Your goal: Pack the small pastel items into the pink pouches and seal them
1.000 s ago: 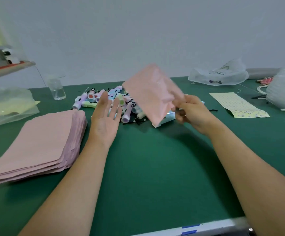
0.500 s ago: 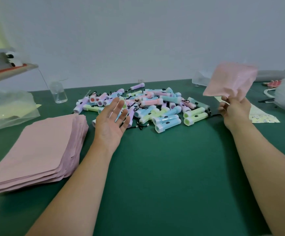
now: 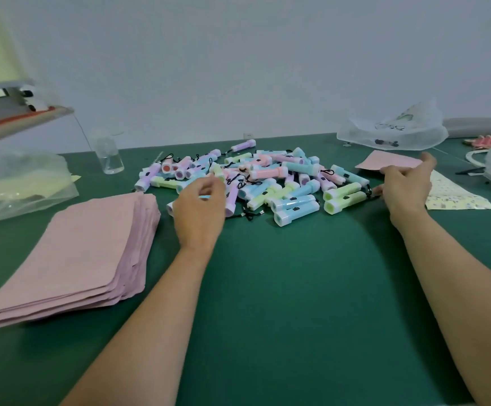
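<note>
One pink pouch [image 3: 391, 163] pinched in my right hand [image 3: 405, 184], left hand [image 3: 199, 208] curled over the torch pile [image 3: 267, 183], hold unclear; picking step, I'd say, next needs one torch singled out.

The torches [image 3: 267, 183] are showing smooth, faintly glossy plastic, the counter [image 3: 282, 288] is looking matt, the pouches [image 3: 77, 253] matt and smooth, the bottle [image 3: 109, 156] clear plastic, the bags [image 3: 393, 133] crinkled film.
</note>
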`<action>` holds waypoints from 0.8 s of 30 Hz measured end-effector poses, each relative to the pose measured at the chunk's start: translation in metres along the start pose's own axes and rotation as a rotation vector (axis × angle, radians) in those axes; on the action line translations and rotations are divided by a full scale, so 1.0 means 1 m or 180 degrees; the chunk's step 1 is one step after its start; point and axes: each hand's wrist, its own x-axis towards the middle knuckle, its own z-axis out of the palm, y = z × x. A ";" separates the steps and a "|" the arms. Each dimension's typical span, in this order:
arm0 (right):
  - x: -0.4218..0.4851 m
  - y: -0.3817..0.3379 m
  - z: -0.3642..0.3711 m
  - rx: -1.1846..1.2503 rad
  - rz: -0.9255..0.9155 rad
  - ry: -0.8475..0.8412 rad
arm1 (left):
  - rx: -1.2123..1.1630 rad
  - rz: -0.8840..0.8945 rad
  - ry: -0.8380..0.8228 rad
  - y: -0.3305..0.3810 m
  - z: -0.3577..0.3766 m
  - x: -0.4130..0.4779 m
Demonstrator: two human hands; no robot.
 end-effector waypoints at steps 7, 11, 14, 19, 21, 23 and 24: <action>-0.056 -0.014 0.031 -0.0510 -0.0870 -0.0937 | 0.3486 -0.0542 0.0253 0.020 -0.056 0.028; -0.104 -0.024 0.055 -0.0376 -0.1320 -0.1676 | 0.3036 -0.1541 -0.0318 0.003 -0.101 0.043; -0.131 -0.026 0.067 -0.0459 -0.1684 -0.2253 | 0.2994 -0.1466 -0.0429 0.002 -0.108 0.039; -0.147 -0.024 0.077 -0.0418 -0.1747 -0.2707 | 0.2846 -0.1118 -0.0037 0.014 -0.121 0.039; -0.147 -0.024 0.078 -0.0334 -0.1652 -0.2690 | 0.2716 -0.0906 0.0099 0.024 -0.121 0.036; -0.145 -0.025 0.077 -0.0247 -0.1577 -0.2632 | 0.2546 -0.0620 0.0324 0.038 -0.119 0.029; -0.145 -0.025 0.077 -0.0231 -0.1560 -0.2611 | 0.2426 -0.0502 0.0444 0.043 -0.118 0.026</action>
